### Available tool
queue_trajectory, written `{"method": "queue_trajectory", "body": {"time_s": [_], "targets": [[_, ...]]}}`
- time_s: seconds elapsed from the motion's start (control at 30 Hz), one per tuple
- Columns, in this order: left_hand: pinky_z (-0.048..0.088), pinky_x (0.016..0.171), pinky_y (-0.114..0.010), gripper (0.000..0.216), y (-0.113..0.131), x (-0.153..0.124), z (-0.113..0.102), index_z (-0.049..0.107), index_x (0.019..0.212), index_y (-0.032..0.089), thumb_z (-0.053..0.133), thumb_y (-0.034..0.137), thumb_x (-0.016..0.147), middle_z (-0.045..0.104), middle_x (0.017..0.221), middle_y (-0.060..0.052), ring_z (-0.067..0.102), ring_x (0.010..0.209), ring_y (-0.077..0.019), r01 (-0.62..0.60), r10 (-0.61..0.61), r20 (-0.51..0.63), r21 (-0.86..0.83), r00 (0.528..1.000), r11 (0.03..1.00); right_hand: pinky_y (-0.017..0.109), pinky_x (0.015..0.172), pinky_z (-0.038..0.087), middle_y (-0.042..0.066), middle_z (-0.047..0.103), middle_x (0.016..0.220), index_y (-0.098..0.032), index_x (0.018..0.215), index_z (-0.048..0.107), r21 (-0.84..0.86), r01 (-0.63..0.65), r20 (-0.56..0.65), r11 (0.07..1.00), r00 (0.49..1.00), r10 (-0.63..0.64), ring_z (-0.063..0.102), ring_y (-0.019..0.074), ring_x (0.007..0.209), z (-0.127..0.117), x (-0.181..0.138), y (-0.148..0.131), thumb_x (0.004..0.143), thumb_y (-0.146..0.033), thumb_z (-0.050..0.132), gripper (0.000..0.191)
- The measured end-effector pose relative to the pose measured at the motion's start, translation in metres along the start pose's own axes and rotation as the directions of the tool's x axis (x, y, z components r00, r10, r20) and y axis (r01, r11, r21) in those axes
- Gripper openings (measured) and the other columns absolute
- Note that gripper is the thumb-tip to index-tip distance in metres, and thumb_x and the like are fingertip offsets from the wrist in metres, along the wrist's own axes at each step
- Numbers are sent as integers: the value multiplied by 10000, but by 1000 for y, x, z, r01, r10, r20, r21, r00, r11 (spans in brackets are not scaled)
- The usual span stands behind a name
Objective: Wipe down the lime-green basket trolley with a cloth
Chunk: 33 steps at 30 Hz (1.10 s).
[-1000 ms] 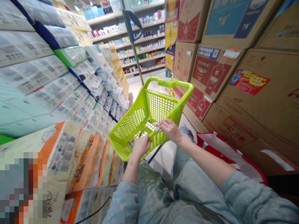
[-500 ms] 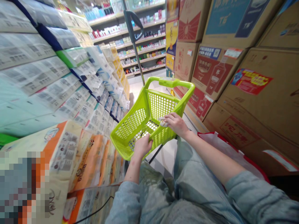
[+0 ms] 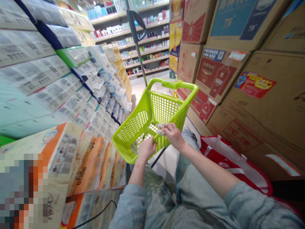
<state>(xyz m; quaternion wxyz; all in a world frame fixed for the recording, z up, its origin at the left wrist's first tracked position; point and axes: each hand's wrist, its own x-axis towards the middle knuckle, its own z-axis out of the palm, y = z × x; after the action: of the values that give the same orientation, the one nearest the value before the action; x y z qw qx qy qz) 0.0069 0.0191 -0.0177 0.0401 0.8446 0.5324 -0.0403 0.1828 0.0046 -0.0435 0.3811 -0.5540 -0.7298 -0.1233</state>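
A basket [image 3: 135, 125] sits ahead, between stacked packs [image 3: 47, 92] on the left and cardboard boxes [image 3: 252, 105] on the right. The left hand [image 3: 146, 149] clasps its near rim; the right hand [image 3: 173, 136], just beside, holds a cloth [image 3: 160, 128] at the rim. A bag [image 3: 228, 162] lies before the boxes; shelves [image 3: 152, 38] stand behind.

Basket [image 3: 140, 125]: lime-green plastic with open mesh walls and floor.
Basket pose: tilted, mouth turned up toward the camera, near end low and far end raised.
Basket handle [image 3: 175, 84]: same green, a hoop standing up at the far end.
Basket hold: left hand [image 3: 146, 148] closed on the near rim.
Cloth [image 3: 160, 128]: small, pale and crumpled.
Cloth place: pinched in the right hand [image 3: 173, 136], touching the basket's right inner wall just below the rim.
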Motion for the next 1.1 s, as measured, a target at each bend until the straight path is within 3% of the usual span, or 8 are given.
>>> {"method": "queue_trajectory", "body": {"time_s": [0.13, 0.23, 0.43, 0.53, 0.63, 0.7, 0.87, 1.1], "targets": [[414, 675, -278, 221, -2, -1, 0, 530, 1015, 222, 393, 348, 895, 686, 919, -67, 653, 857, -218, 12, -12, -13, -25, 1000, 1000, 348, 802, 503, 78, 616, 997, -202, 905, 661, 62, 86, 29, 994, 996, -88, 506, 211, 949, 12, -8, -25, 865, -157, 530, 145], [414, 683, -275, 215, -3, -2, 1, 517, 1033, 228, 404, 345, 893, 683, 938, -62, 650, 866, -211, 3, -3, -17, -29, 1000, 1000, 342, 802, 504, 79, 612, 987, -197, 898, 660, 81, 90, 6, 993, 996, -91, 511, 209, 938, 13, -9, -22, 861, -146, 524, 149], [414, 672, -278, 200, -3, -1, 3, 497, 994, 237, 387, 373, 897, 674, 890, -50, 647, 850, -211, 1, -1, -9, -2, 1000, 1000, 363, 837, 490, 88, 588, 1002, -205, 914, 657, 100, -130, -121, 986, 982, 142, 521, 219, 973, 2, -4, 16, 821, -132, 536, 169], [414, 661, -276, 200, -3, 0, 3, 495, 986, 238, 393, 381, 891, 674, 891, -48, 647, 853, -213, 10, -10, -8, 2, 1000, 1000, 380, 872, 467, 89, 583, 1002, -188, 946, 643, 147, -309, -240, 940, 911, 337, 531, 221, 968, -7, 1, 40, 815, -188, 539, 167], [416, 665, -272, 203, -2, -1, 2, 493, 991, 238, 397, 386, 890, 675, 895, -47, 647, 863, -211, 14, -14, -4, 1, 1000, 1000, 406, 875, 450, 87, 589, 984, -178, 1017, 620, 221, -510, -357, 832, 751, 555, 544, 224, 927, -15, 8, 64, 810, -258, 530, 239], [418, 675, -270, 206, -1, -2, 1, 492, 999, 238, 397, 387, 893, 674, 901, -49, 647, 869, -208, 19, -19, 2, 0, 1000, 1000, 418, 880, 440, 93, 589, 987, -172, 1047, 617, 258, -571, -385, 780, 679, 625, 544, 230, 920, -17, 13, 76, 797, -276, 531, 284], [427, 708, -282, 223, 3, -4, -3, 482, 1038, 233, 404, 387, 896, 673, 925, -61, 644, 889, -216, 14, -14, 17, 2, 1000, 1000, 395, 853, 454, 101, 550, 973, -151, 980, 656, 311, -551, -341, 774, 696, 632, 540, 223, 889, -11, 20, 82, 795, -279, 513, 266], [431, 733, -287, 227, 8, -5, -5, 480, 1040, 224, 402, 384, 899, 673, 934, -69, 643, 895, -221, 1, -1, 36, -1, 999, 1000, 345, 865, 469, 72, 492, 944, -166, 1034, 653, 277, -520, -357, 808, 725, 589, 535, 196, 894, 18, 7, 45, 831, -238, 474, 281]]}}
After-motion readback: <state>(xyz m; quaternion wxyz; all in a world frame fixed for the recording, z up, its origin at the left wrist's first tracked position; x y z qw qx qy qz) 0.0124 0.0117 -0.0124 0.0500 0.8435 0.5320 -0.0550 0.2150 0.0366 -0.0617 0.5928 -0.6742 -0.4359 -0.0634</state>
